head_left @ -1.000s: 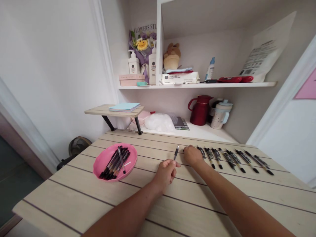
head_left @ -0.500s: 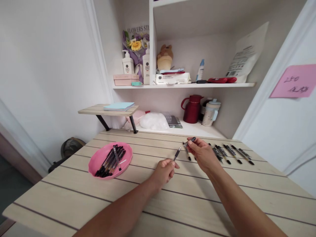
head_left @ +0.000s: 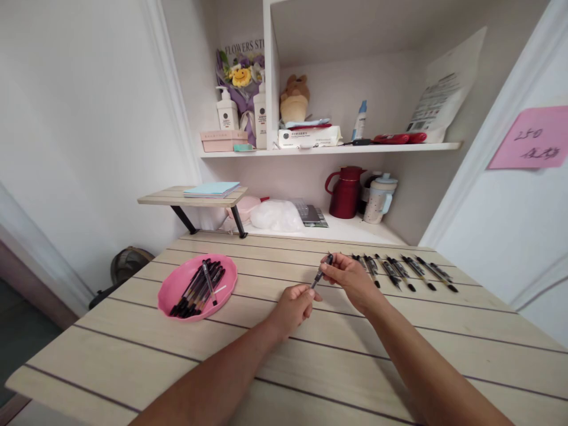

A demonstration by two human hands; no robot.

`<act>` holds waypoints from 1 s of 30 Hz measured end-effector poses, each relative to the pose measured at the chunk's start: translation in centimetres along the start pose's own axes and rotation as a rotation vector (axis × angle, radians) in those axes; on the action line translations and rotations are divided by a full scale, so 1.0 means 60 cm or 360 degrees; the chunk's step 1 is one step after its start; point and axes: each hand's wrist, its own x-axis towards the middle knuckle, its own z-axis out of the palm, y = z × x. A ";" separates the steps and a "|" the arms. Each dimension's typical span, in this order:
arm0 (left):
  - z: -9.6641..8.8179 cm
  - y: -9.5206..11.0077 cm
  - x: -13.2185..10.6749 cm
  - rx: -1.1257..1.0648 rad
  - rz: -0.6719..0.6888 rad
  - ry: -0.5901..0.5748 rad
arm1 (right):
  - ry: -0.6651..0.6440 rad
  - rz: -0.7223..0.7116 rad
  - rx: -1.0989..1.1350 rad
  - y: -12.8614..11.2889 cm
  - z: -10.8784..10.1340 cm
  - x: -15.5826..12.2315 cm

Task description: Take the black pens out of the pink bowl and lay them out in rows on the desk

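Observation:
My left hand (head_left: 293, 309) pinches the lower end of a pen (head_left: 315, 280) over the middle of the desk. At the pen's upper end, my right hand (head_left: 352, 283) grips a black pen cap (head_left: 329, 260) with thumb and fingers. The cap lies in line with the pen and covers its tip; how firmly it sits I cannot tell. Left of my hands, a pink dish (head_left: 163, 297) holds a pile of black capped pens (head_left: 195, 291). To the right, several black pens and slim dark parts (head_left: 417, 272) lie in a slanted row, partly behind my right hand.
A small raised stand (head_left: 168, 195) bears blue paper (head_left: 213, 189) at the back left. Behind the desk (head_left: 248, 355) are a white plastic bag (head_left: 277, 216), a red thermos jug (head_left: 346, 194) and a tumbler (head_left: 378, 201). A shelf (head_left: 377, 149) with bottles and packets runs above.
My right hand has moved left and down, bringing the cap onto the pen's bare tip. My left hand keeps its hold on the pen. The view has shifted slightly.

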 end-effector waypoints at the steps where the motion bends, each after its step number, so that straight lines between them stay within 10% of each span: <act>1: 0.000 0.000 0.000 -0.0007 -0.0001 0.0003 | -0.0030 0.0000 0.0009 0.002 0.002 -0.001; 30: 0.002 -0.013 0.008 0.0005 0.0058 0.0143 | -0.0003 0.0055 0.0029 0.024 0.023 -0.007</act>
